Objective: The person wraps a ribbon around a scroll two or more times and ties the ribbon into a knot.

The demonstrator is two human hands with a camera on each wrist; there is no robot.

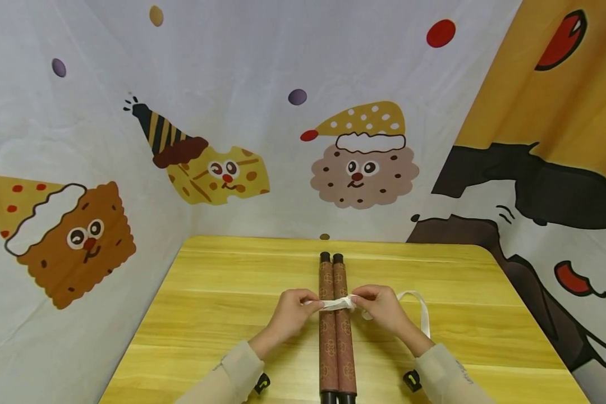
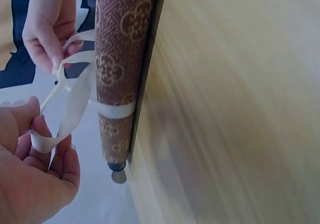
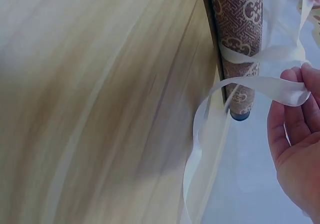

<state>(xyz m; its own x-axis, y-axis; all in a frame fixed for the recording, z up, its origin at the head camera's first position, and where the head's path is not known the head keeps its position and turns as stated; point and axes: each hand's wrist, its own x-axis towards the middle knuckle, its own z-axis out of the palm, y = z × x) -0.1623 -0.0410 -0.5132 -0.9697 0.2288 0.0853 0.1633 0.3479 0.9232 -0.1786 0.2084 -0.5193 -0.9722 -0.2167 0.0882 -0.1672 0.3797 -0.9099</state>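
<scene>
Got two scrolls (image 1: 327,331) on one table (image 1: 217,314), white ribbon (image 1: 335,304) round both, left hand (image 1: 289,312) + right hand (image 1: 385,308) fingers pinching it.

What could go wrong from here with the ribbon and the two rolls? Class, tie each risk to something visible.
The left grip and right grip only pinch the white ribbon, so it might slip free.
The two rolls lie side by side; an uneven pull could shift them out of line.
A slack length of ribbon loops beside the right grip and could twist or tangle.
</scene>
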